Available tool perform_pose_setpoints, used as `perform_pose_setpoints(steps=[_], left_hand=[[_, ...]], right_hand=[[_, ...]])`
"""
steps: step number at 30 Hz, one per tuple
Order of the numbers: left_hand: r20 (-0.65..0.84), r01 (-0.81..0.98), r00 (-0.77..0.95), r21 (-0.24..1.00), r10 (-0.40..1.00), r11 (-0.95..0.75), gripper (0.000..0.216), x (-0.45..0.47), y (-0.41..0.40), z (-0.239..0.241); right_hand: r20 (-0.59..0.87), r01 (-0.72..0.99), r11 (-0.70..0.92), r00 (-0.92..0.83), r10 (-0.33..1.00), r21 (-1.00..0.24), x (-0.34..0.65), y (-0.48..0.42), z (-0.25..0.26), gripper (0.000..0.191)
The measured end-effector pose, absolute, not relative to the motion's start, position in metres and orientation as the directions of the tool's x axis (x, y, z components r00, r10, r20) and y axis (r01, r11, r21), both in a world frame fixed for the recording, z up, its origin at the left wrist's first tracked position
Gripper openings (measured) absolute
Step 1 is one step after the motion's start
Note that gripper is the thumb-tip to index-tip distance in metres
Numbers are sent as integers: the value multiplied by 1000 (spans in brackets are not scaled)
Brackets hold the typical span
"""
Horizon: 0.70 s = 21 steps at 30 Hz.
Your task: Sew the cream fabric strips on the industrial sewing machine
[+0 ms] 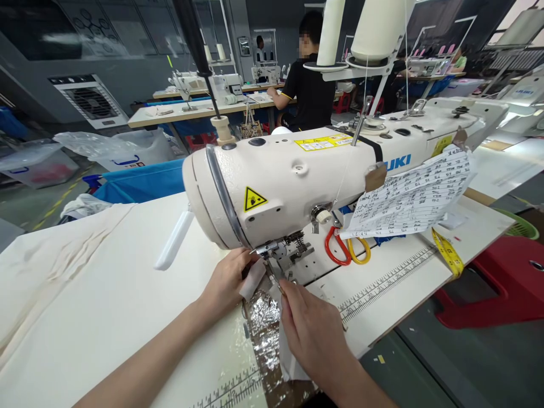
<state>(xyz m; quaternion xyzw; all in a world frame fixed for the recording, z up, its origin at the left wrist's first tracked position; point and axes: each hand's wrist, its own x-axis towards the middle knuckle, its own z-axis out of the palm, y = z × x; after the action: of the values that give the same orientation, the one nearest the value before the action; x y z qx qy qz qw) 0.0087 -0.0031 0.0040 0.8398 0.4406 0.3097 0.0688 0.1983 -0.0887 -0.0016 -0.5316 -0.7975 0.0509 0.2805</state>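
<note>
A cream industrial sewing machine [297, 181] stands on a white table [106, 306]. My left hand [225, 283] rests just left of the presser foot [276, 266], its fingers closed on a small white fabric strip [253, 279]. My right hand [310, 328] lies in front of the needle area, fingers pinched together on the white fabric near the foot. A shiny foil patch [261, 317] lies on the table between both hands.
Red- and yellow-handled scissors [346, 249] lie behind the needle, under a taped paper sheet of numbers [416, 192]. A yellow tape measure [446, 252] hangs at the table's right edge by a red stool [497, 289]. Thread cones [374, 28] stand above. A person in black [308, 85] sits at another table.
</note>
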Motion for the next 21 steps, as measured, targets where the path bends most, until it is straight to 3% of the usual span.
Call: perform_pose_setpoints(steps=[7,12,15,18,21], left_hand=[[254,709,335,567,907,-420,35,11,-6,13],[286,700,302,582,910,-415,31,10,-7,12],[410,664,368,512,835,-544,25,7,-6,6],[556,599,496,337,667,-726,15,4,-5,1],[594,557,591,189,546,-809,11,4,-5,-1]], right_hand=[[438,797,440,-250,864,-413,199,-90,-3,31],[450,805,431,-233,862,-408,199,-89,-3,30],[449,819,426,-237,861,-385,198,-88,-3,30],[452,830,421,-237,860,-366,196,-87,-5,30],[465,845,415,-234,854,-337,194,-87,-5,32]])
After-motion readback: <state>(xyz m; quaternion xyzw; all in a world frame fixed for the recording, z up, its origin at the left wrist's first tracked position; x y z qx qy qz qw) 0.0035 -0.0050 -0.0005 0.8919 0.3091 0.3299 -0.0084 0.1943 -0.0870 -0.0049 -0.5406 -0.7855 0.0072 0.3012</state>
